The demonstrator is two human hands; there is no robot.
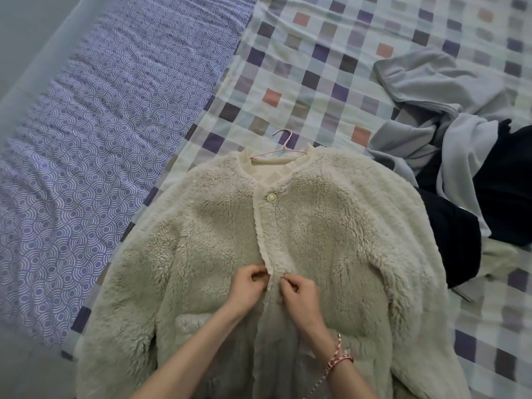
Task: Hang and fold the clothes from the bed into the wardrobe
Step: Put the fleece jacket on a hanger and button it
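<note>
Jacket [316, 226]: one, on one hanger [283, 146].
Left hand [247, 286]: we are pinching the jacket's front edge.
Right hand [299, 295]: likewise pinching it.

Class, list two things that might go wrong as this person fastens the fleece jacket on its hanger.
First, only the top button holds the fleece jacket closed around the pink hanger, so a shoulder might slip off when lifted. Second, the left hand and right hand pinch the frilled edge; thick fleece may hide the buttonhole, misaligning the front.

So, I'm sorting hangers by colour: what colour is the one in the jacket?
The hanger is pink, seen in head view.
</note>
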